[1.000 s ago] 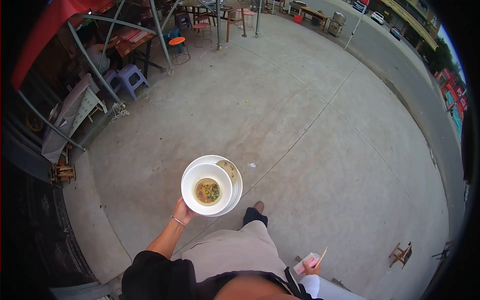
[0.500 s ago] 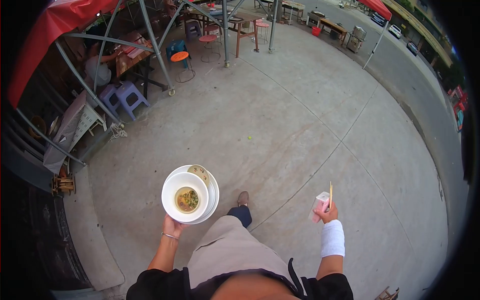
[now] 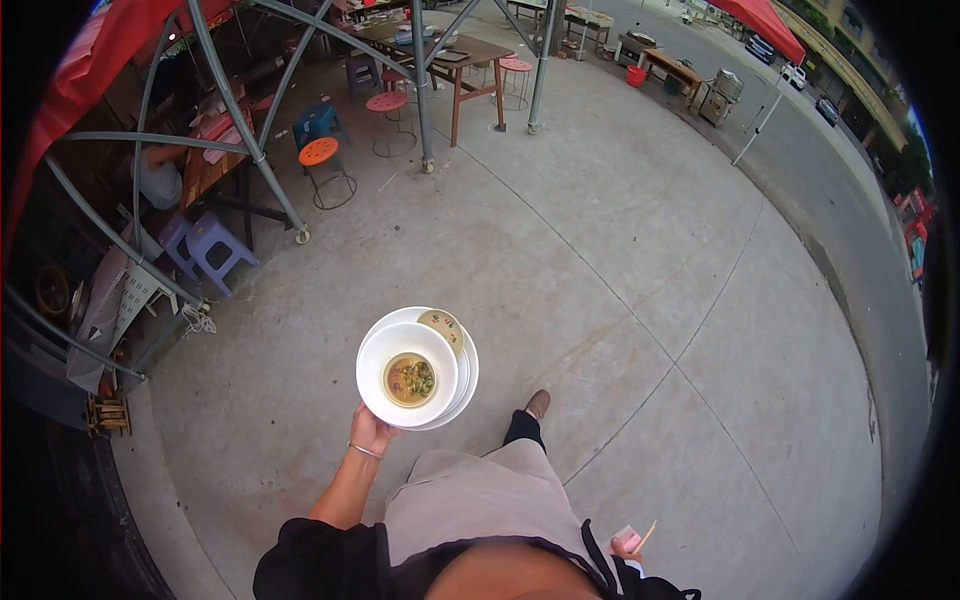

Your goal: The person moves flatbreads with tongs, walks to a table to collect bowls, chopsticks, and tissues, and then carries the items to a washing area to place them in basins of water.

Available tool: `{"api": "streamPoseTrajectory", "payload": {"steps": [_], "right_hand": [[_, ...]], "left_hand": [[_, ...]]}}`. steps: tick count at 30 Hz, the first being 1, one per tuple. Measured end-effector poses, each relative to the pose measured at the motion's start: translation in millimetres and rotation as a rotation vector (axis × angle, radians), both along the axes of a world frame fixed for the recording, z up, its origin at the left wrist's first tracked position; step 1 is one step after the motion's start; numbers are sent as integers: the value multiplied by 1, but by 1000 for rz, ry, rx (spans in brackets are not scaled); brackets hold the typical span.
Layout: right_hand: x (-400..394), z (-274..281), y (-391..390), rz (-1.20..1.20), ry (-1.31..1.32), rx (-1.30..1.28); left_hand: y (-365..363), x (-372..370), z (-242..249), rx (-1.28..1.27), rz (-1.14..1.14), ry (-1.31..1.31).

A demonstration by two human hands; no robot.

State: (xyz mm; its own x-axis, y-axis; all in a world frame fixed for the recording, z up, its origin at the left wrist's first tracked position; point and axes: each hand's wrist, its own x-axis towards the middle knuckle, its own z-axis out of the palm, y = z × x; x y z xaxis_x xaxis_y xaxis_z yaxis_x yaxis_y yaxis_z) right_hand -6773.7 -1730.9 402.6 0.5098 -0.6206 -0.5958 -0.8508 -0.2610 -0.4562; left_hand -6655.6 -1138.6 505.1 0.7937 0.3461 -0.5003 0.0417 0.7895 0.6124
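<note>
My left hand (image 3: 373,430) holds a stack of white bowls (image 3: 372,366) from below, in front of my body. The top bowl has broth with green bits (image 3: 410,380) in it. A patterned round piece (image 3: 441,328) shows at the stack's upper right edge. Low at the right, my right hand (image 3: 627,551) is closed around a pink and clear packet (image 3: 626,538) and wooden chopsticks (image 3: 647,536). My sleeve and body partly hide that arm.
Metal canopy poles (image 3: 424,110) stand ahead on the concrete floor. Near them are an orange stool (image 3: 318,151), purple stools (image 3: 213,245) and a wooden table (image 3: 478,50). A person (image 3: 160,175) sits at the left table. A road with cars runs along the right.
The bowl stack has moved right and slightly up in view. My right hand has dropped down and back toward my body. The stools and poles ahead appear nearer and further left.
</note>
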Motion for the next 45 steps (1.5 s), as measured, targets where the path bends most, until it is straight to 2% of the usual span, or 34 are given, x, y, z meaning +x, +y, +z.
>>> {"api": "streamPoseTrajectory", "payload": {"steps": [3, 4, 7, 9, 10, 11, 13, 15, 17, 20, 23, 24, 25, 27, 28, 29, 34, 37, 41, 43, 44, 45], "right_hand": [[81, -48, -28, -101, 171, -73], [123, -66, -38, -142, 231, -101], [295, -64, -27, 57, 127, -124], [425, -59, -7, 66, -79, 71], [490, -73, -8, 165, -227, 131], [557, -81, -4, 305, -311, 53], [691, -85, 11, 455, -470, 96], [810, -65, 41, 594, -692, 133], [905, -45, 64, 619, -677, 103], [1004, -43, 80, 568, -707, 131], [1052, -112, 59, 432, -758, 89], [1058, -134, 47, 372, -652, 145], [1057, -168, 31, 363, -660, 42], [1058, -134, 45, 167, -329, 111], [1055, -150, 36, 97, -343, 173], [1068, -115, 52, 92, -182, 60], [1177, -147, 36, -77, 12, 31], [1284, -180, 21, -100, 19, 44], [1479, -216, -4, -53, -168, 184], [1611, -220, -2, 193, -281, 87], [1682, -198, 14, 315, -251, 4], [1747, -196, 21, 409, -349, 9]], "left_hand": [[5, 101, -42, 42, -20, -21], [-6, 141, -32, 46, 43, 36], [-21, 253, -5, 25, 67, 4], [-18, 318, -7, 26, 99, 73], [-17, 351, -12, 34, 88, 90], [-19, 381, -18, 36, 80, 110], [-15, 445, -28, 24, 69, 94], [-8, 515, -41, 55, 43, 68], [0, 595, -48, 34, 68, 91], [11, 705, -67, 39, 70, 90], [23, 830, -68, 54, 52, 47], [24, 869, -69, 47, 42, 45], [23, 903, -68, 40, 31, 53], [27, 973, -74, 64, 0, 76], [28, 1010, -76, 83, -18, 79], [28, 1049, -76, 82, -29, 61], [20, 1235, -107, 85, -39, -28], [13, 1333, -131, 73, -15, -3], [-4, 1459, -121, 7, 31, -6], [-12, 1511, -119, -1, 50, 33], [-11, 1538, -125, 3, 45, 33], [-11, 1569, -130, 11, 35, 27]]}}
